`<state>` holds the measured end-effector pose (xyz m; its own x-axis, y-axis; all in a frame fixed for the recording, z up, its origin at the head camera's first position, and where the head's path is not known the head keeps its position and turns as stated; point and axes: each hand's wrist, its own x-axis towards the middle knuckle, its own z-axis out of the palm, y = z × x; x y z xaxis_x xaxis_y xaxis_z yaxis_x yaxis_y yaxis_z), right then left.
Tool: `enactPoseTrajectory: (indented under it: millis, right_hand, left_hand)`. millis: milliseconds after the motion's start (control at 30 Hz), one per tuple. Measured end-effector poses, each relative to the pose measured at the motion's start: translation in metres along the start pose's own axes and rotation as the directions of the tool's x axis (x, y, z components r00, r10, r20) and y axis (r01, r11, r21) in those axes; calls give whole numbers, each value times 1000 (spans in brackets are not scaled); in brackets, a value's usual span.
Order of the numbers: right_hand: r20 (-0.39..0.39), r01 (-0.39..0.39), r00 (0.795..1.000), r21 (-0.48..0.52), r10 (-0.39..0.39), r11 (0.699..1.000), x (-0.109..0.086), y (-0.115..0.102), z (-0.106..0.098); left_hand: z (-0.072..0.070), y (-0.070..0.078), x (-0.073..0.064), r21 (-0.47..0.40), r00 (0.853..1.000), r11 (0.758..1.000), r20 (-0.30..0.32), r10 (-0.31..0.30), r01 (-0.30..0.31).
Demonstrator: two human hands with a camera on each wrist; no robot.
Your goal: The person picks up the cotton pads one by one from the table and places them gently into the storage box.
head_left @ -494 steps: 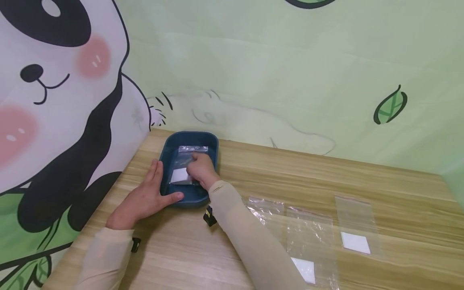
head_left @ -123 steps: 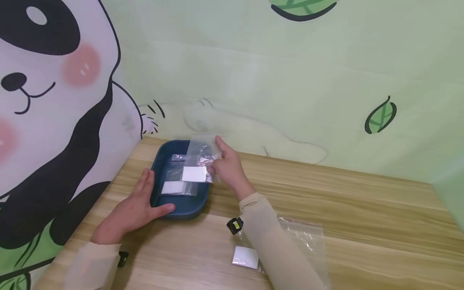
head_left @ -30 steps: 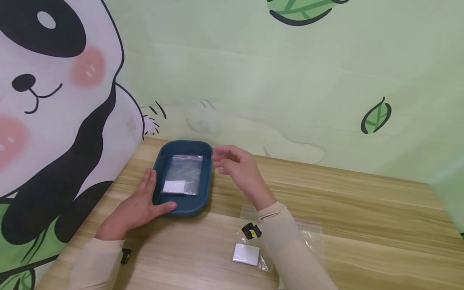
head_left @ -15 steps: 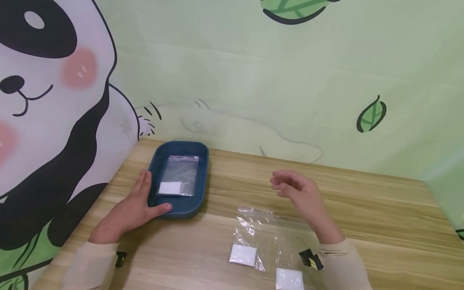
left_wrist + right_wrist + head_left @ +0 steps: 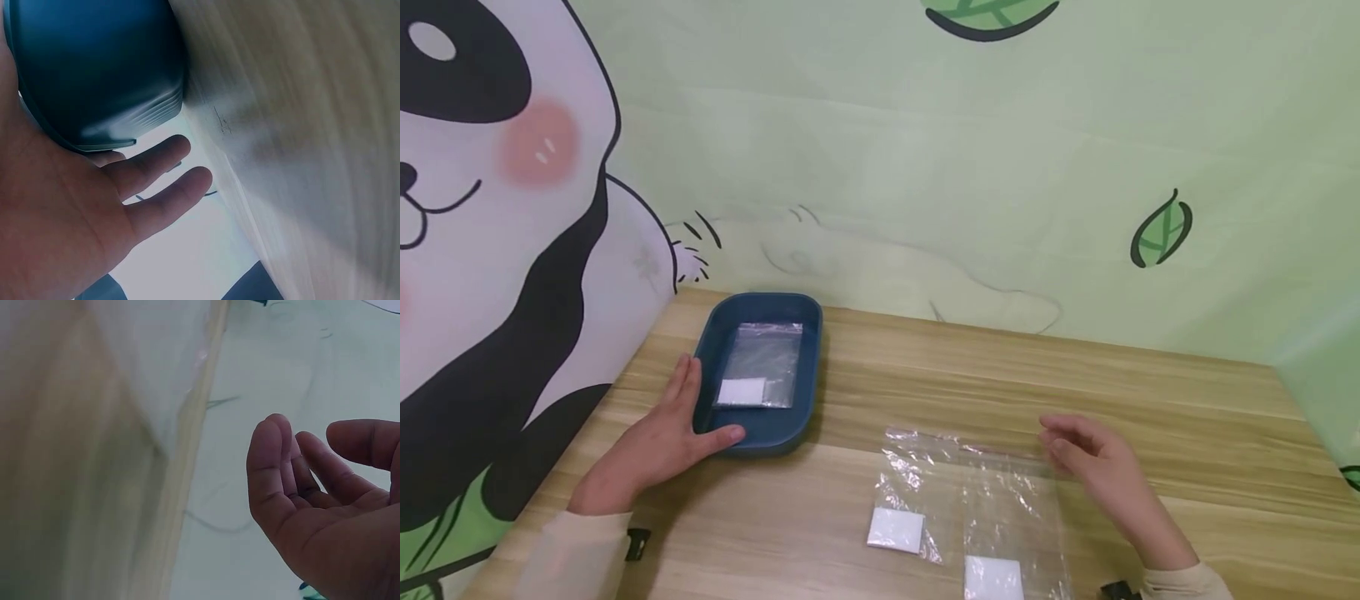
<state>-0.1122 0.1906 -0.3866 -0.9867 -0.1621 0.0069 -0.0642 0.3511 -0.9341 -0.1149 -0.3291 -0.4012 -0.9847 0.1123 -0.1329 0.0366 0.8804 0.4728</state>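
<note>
A dark blue tray (image 5: 805,400) stands at the table's back left. In it lies a clear zip-lock bag (image 5: 767,358) with a white square piece at its lower left; whether more bags lie beneath cannot be told. My left hand (image 5: 651,454) rests against the tray's left side, fingers straight and thumb over the near rim. Two more clear bags, a left one (image 5: 917,475) and a right one (image 5: 1011,508), lie side by side on the table, each with a white square. Holding nothing, my right hand (image 5: 1105,467) hovers by the right bag's upper corner, fingers loosely bent.
The wood-grain table (image 5: 1150,400) meets a green printed cloth wall (image 5: 925,167) at the back, with a panda printed on its left part. A black strap piece (image 5: 638,543) sits at the left wrist. The right bag runs past the lower frame edge.
The bag pinched over the tray 4.1 s ago is now down in it. My right hand has moved right and nearer, to the table bags. The far-right bag has left the table.
</note>
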Motion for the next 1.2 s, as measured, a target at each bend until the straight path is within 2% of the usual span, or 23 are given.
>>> enactPoseTrajectory:
  millis: [100, 300, 533, 933, 1067, 1133, 1200]
  right_hand:
    - [-6, -32, 999, -77, 32, 996, -6, 11, -7]
    - [36, -90, 994, -212, 100, 973, -9, 28, -14]
    - [126, 5, 991, -373, 45, 928, -8, 37, -12]
    - [173, 76, 985, -531, 20, 844, -10, 37, 1]
    - [154, 74, 988, -532, 10, 844, -10, 37, 1]
    - [130, 54, 991, -509, 14, 859, -10, 37, 0]
    - [92, 11, 995, -456, 35, 890, -9, 37, -1]
  left_hand:
    - [0, 0, 1, 4, 1000, 1000, -2, 2, -2]
    - [1, 0, 0, 4, 1000, 1000, 6, -4, 4]
    - [2, -2, 0, -3, 1000, 1000, 6, -7, 7]
    - [1, 0, 1, -5, 1000, 1000, -2, 4, -4]
    - [1, 1, 1, -5, 1000, 1000, -7, 8, -8]
    - [1, 1, 1, -4, 1000, 1000, -4, 4, -4]
    - [1, 1, 1, -5, 1000, 1000, -5, 3, -3]
